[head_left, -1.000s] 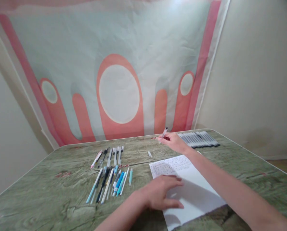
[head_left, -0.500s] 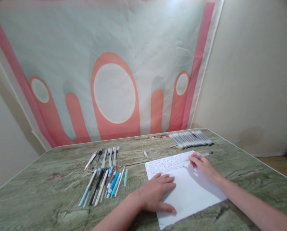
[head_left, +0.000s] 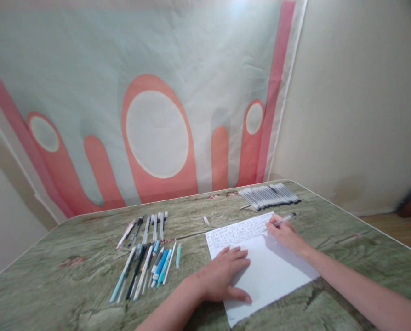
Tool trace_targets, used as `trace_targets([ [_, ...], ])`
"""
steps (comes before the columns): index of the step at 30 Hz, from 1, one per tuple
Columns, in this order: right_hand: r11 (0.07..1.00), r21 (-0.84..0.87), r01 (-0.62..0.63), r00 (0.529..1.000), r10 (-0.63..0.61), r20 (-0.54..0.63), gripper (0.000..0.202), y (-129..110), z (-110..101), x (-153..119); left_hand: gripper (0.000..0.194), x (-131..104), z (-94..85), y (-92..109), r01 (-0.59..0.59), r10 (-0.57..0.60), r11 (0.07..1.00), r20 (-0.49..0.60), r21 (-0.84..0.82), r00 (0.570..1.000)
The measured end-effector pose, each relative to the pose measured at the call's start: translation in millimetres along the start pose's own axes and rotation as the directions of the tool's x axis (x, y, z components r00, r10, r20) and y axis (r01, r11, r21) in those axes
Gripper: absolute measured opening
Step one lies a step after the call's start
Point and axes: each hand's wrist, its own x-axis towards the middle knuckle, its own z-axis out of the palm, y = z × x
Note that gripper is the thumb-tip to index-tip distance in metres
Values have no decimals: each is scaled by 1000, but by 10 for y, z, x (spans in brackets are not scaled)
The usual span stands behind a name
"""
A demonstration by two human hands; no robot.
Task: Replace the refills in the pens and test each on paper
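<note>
One wood-patterned table (head_left: 47, 299) carries everything. Sheet of paper (head_left: 277, 280) lies askew near its close edge, small dark marks across its far part, the rest blank; it looks free to pivot, so a sideways tug could shift it if the pressure eased. Beyond it, a row of clear pens (head_left: 269, 196) sits packed side by side; a careless forward reach might fan it out. To the left, mixed pens (head_left: 160, 268) lie close together, near the left forearm (head_left: 183, 301); an outward elbow swing could scatter them. Left hand (head_left: 228, 275): spread flat over the paper's left side, holding nothing. Right hand (head_left: 285, 233): closed around a pen (head_left: 287, 219), tip end by the marks; tip contact too small to confirm. Smearing seems possible if the ink is wet and the hand drags. Small pale cap (head_left: 206, 220), loose past the paper's far edge: could roll if bumped.
</note>
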Motion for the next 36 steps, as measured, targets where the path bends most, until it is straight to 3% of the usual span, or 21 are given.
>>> trace_targets([
  [36,998,-44,48,999,-48,-1,19,-98,-35,-14,79,4,-3,5,-2,2,1000,-5,-7,1000],
])
